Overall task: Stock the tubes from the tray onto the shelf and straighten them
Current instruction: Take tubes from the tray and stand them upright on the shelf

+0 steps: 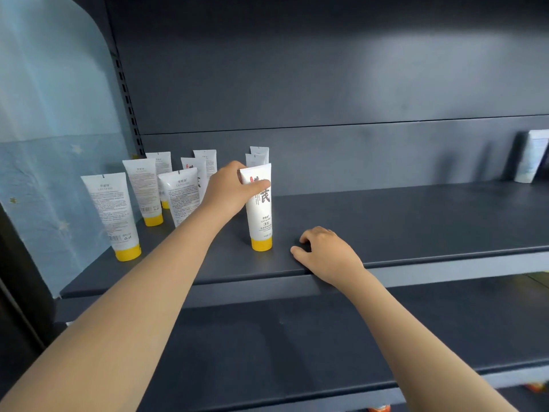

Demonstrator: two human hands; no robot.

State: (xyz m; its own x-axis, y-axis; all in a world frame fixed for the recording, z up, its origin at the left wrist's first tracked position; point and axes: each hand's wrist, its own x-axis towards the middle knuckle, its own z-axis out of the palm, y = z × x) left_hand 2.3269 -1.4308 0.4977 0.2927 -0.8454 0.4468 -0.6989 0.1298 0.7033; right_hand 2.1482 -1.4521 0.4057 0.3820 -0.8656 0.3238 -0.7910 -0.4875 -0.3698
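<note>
My left hand (230, 188) grips the upper part of a white tube with a yellow cap (259, 217), which stands cap-down and upright on the dark shelf (416, 221). My right hand (325, 254) rests on the shelf's front edge just right of that tube, fingers loosely curled, holding nothing. Several more white tubes stand cap-down to the left: one at the front left (111, 214), another behind it (144, 193), a third partly behind my left hand (181, 196). Two tube tops (258, 156) show behind the held one. The tray is out of view.
The shelf's grey back panel (326, 84) rises behind the tubes. A slotted upright (127, 99) and a pale blue cloth (44, 114) bound the left side. A pale package (531, 156) stands at the far right. A lower shelf (297, 346) lies beneath my arms.
</note>
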